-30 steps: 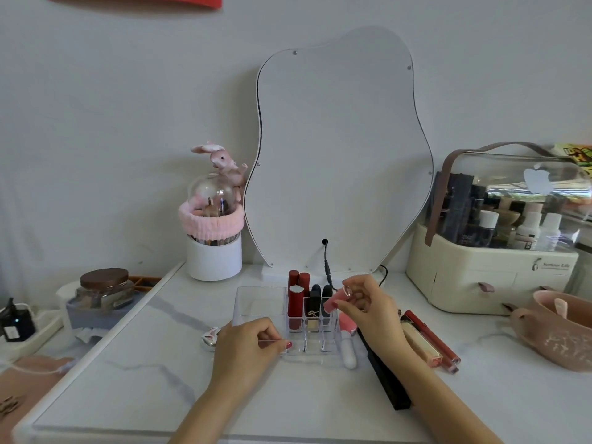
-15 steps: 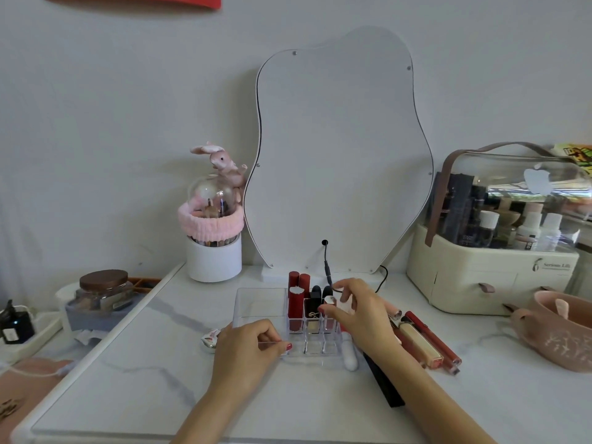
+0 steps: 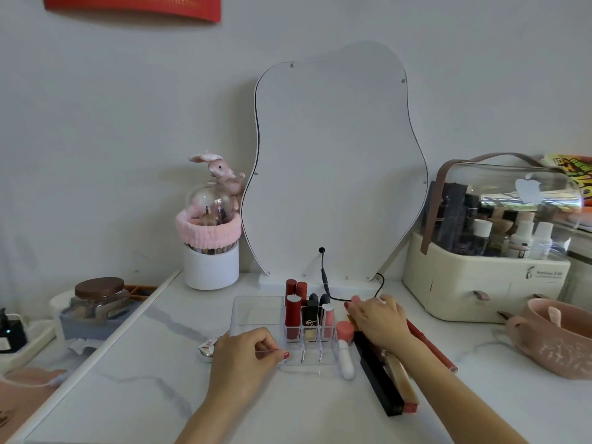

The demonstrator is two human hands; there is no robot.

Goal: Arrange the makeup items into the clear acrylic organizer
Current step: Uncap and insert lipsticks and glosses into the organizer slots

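With several slots already filled, the job sits partway through, and the step in hand looks like fetching the next piece from the loose pile to the right of the clear acrylic organizer [image 3: 256,310]. The left hand [image 3: 245,355] rests at the organizer's front edge, fingers curled and pinched on the near rim, apparently steadying it. The right hand [image 3: 378,320] lies palm-down over the loose items just right of the organizer, fingers spread slightly and reaching toward a pink-tipped item [image 3: 355,299] at its fingertips; whether anything is actually gripped under the palm I cannot tell. Organizer contents: in the right-hand grid of small cells, two dark red lipsticks [image 3: 296,285] at the back, a red one with a pale cap top [image 3: 292,312] in front of them, a black and gold lipstick [image 3: 310,315] beside it, a further dark tube behind, and a pink tube with a silver top [image 3: 328,318] in the rightmost filled cell. The front row of cells looks empty, as does the wide open tray section on the left. Still outside: a white tube with a coral cap [image 3: 345,354] lying against the organizer's right wall, a long black stick [image 3: 376,376], a beige tube [image 3: 400,379], and a red slim tube [image 3: 431,346] partly under the right forearm. Next move calls for a clean pinch on one slim item, lifting it upright and lowering it into a free front cell without knocking the standing lipsticks. A lidded cosmetics case [image 3: 490,251] stands far right holding bottles, untouched.
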